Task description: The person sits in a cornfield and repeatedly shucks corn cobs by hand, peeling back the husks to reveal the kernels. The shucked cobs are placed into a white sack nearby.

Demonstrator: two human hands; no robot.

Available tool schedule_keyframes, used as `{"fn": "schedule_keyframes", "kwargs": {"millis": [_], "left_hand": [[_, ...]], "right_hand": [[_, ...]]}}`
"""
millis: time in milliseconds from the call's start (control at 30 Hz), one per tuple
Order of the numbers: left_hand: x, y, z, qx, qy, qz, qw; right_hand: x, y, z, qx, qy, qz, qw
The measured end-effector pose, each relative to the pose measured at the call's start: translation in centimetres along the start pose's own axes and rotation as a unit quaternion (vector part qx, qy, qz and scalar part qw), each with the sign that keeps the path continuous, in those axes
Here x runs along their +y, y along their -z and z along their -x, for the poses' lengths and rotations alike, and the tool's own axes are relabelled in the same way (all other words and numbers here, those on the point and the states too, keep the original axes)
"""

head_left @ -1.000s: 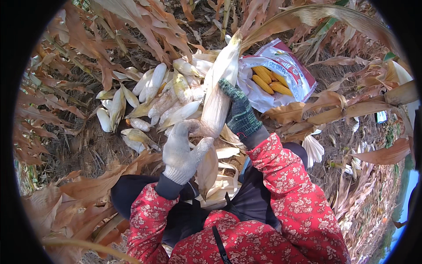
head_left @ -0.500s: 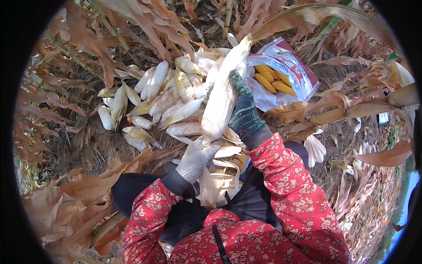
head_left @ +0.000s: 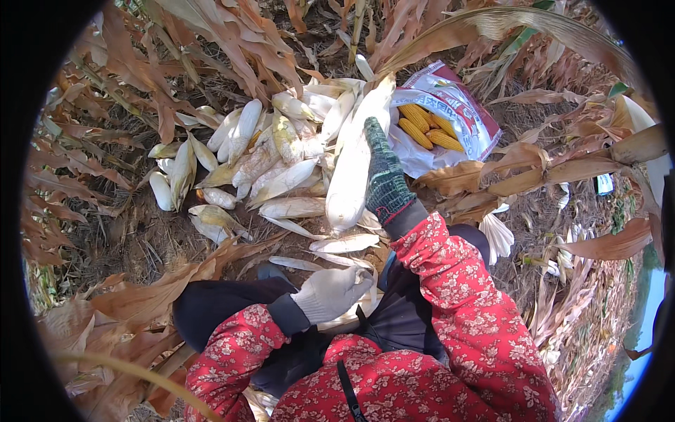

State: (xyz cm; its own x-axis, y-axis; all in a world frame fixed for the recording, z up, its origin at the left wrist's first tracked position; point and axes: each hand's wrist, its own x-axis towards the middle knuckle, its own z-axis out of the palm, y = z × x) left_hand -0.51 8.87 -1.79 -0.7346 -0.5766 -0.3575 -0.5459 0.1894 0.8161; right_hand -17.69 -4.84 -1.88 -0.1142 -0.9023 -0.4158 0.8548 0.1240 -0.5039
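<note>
My right hand [head_left: 387,171], in a dark green knitted glove, is closed on a large ear of corn [head_left: 349,181] still wrapped in pale husk. The ear slants up and away, its thick end toward me. Lower and to the left, apart from the ear, my left hand [head_left: 330,290] in a whitish glove has its fingers curled together over my lap. A pale husk strip shows beside those fingers; whether they grip it is unclear. Ahead lies a pile of unhusked corn ears [head_left: 285,181]. Loose husk strips [head_left: 344,244] lie between the pile and my knees.
At the far right of the pile, an open white-and-red woven bag [head_left: 467,112] holds several bare yellow corn ears [head_left: 415,132]. Dry cornstalks and leaves [head_left: 133,60] surround the spot. A thick stalk [head_left: 555,171] crosses at the right.
My left hand has come off the ear's thick end and moved down toward my lap. The ear, still in my right hand, has shifted slightly left and down.
</note>
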Motion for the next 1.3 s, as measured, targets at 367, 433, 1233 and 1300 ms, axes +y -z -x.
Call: {"fn": "schedule_keyframes", "kwargs": {"millis": [367, 433, 1233, 1300], "left_hand": [[0.3, -0.2, -1.2, -0.075, -0.135, -0.262, 0.953], [2.1, 2.0, -1.6, -0.090, -0.144, -0.202, 0.964], [3.1, 17.0, -2.0, 0.308, -0.007, 0.405, 0.861], [3.7, 17.0, -2.0, 0.328, -0.010, 0.455, 0.828]], "right_hand": [[-6.6, -0.1, 0.3, 0.048, 0.071, -0.071, 0.994], [-6.0, 0.6, 0.5, 0.056, 0.041, -0.075, 0.995], [-1.1, -3.7, 1.6, -0.258, -0.103, -0.100, 0.955], [0.0, -3.9, 2.1, -0.286, -0.155, -0.158, 0.932]]}}
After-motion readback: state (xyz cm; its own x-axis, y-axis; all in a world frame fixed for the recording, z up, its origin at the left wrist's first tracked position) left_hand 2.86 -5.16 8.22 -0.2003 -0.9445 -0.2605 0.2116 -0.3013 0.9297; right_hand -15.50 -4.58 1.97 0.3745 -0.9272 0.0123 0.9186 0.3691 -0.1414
